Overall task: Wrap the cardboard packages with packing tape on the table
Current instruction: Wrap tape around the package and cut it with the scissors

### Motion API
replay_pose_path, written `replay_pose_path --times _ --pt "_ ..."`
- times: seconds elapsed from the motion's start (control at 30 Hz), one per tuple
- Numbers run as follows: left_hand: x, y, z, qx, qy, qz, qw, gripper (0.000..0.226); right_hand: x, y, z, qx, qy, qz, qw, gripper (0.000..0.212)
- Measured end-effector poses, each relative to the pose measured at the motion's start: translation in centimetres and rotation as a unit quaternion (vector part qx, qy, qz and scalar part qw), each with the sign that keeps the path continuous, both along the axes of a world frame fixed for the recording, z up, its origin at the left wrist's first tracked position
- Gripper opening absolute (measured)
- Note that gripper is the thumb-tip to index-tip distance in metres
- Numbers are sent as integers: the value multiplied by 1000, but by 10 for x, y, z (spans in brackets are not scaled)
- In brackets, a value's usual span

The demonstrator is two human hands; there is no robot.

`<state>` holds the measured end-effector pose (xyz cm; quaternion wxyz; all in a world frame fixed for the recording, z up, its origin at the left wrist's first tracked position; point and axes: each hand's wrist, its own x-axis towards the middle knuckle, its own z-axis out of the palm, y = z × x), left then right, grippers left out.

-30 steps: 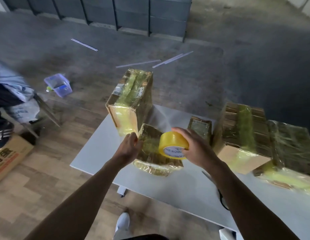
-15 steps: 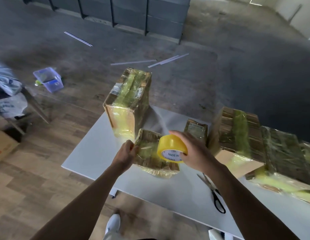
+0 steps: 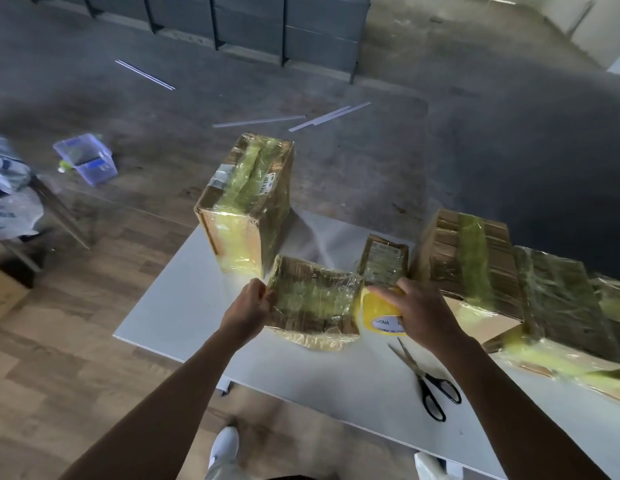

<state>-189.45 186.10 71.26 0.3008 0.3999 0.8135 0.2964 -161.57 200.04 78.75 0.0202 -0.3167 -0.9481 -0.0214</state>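
A small flat cardboard package (image 3: 313,301), covered in shiny yellowish tape, lies on the white table (image 3: 184,299) in front of me. My left hand (image 3: 248,308) grips its left edge. My right hand (image 3: 421,311) holds a yellow roll of packing tape (image 3: 379,315) against the package's right side. A tall taped box (image 3: 248,202) stands behind it. A small taped package (image 3: 384,259) stands upright further right. Two large taped boxes (image 3: 471,254) (image 3: 561,306) lie along the table's right side.
Black-handled scissors (image 3: 424,377) lie on the table near my right forearm. On the floor to the left sit a clear plastic bin (image 3: 87,162), a chair with bags (image 3: 14,199) and a cardboard box (image 3: 5,294). My white shoe (image 3: 223,448) shows below the table edge.
My right hand has carried the tape roll from above the small package's middle down to its right side. My left hand still holds the left edge. The view has shifted, showing the scissors.
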Motion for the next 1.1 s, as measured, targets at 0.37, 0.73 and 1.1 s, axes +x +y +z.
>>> replay_pose_path --times 0.37,0.73,1.1 --pt "54 19 25 109 311 -198 923 37 -8 0 -33 -14 19 -1 1000 67" --pt "62 13 -8 183 333 -277 882 44 8 -12 -44 -256 193 -188 928 65" --pt "51 18 -25 228 326 -306 865 57 25 0 -46 -199 28 -168 965 61"
